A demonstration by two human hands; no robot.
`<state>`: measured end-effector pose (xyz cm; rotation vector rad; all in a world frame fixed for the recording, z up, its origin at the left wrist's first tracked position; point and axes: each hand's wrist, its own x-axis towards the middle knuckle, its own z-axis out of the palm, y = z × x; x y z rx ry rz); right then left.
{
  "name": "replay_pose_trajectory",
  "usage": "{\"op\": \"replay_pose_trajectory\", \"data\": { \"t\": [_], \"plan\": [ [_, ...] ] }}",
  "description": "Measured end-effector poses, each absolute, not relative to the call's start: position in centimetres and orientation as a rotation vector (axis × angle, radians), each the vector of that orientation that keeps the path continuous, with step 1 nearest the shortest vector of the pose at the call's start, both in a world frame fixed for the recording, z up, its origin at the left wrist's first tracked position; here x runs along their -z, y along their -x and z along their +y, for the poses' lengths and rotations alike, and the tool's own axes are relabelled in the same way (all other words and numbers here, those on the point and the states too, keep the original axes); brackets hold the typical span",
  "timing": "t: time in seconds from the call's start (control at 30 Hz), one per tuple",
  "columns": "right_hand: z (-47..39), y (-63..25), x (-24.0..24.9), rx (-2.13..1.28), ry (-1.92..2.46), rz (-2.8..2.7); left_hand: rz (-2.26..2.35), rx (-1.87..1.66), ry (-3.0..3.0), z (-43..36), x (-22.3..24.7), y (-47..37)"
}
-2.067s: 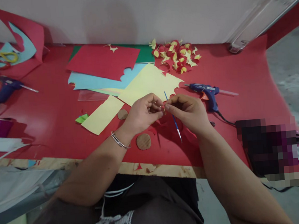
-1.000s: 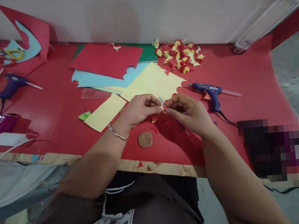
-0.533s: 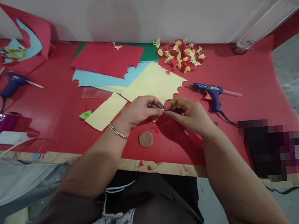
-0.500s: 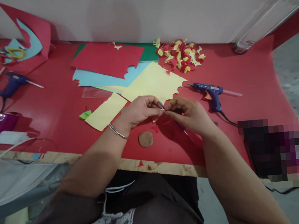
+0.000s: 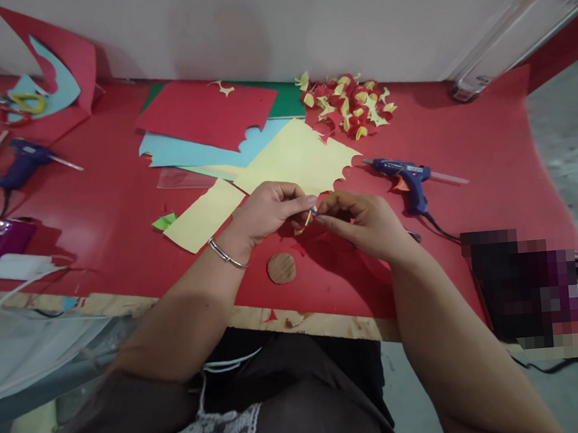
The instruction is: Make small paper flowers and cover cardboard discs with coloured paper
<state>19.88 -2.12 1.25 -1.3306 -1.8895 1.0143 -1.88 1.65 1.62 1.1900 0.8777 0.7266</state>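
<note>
My left hand (image 5: 281, 207) is closed in a pinch on a small strip of yellow paper (image 5: 309, 217). Facing it, my right hand (image 5: 362, 221) has thumb and forefinger closed on a thin blue stick (image 5: 315, 212); only a short end shows, touching or very close to the strip. The rest of the stick is hidden by my fingers. Below the hands lies a round wooden disc (image 5: 282, 268) on the red table. Just beyond my fingers is a large yellow sheet (image 5: 291, 156) with scalloped cuts along its edge.
A blue glue gun (image 5: 408, 175) lies to the right, its cable trailing; another glue gun (image 5: 27, 160) lies left, near a purple power block (image 5: 13, 241). Red and yellow scraps (image 5: 347, 105) are heaped by the wall. Scissors (image 5: 27, 102) rest far left. A red sheet (image 5: 201, 113) lies behind.
The blue stick has turned or shifted: its long shaft and metal tip, visible below my right hand before, are now out of sight. The yellow strip shows more between my fingers.
</note>
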Motion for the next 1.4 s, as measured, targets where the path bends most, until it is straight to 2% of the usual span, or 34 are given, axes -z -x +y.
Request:
{"op": "replay_pose_trajectory", "data": {
  "t": [0.47,1.4],
  "plan": [
    [-2.2,-19.9,-1.2,-0.992,1.284,-1.92,0.79,-0.606,-1.191,2.3,-1.2,2.9],
    [-1.9,-20.4,-1.6,-1.044,1.299,-1.997,0.799,-0.634,-1.394,2.2,-1.3,3.1]
  ]
}}
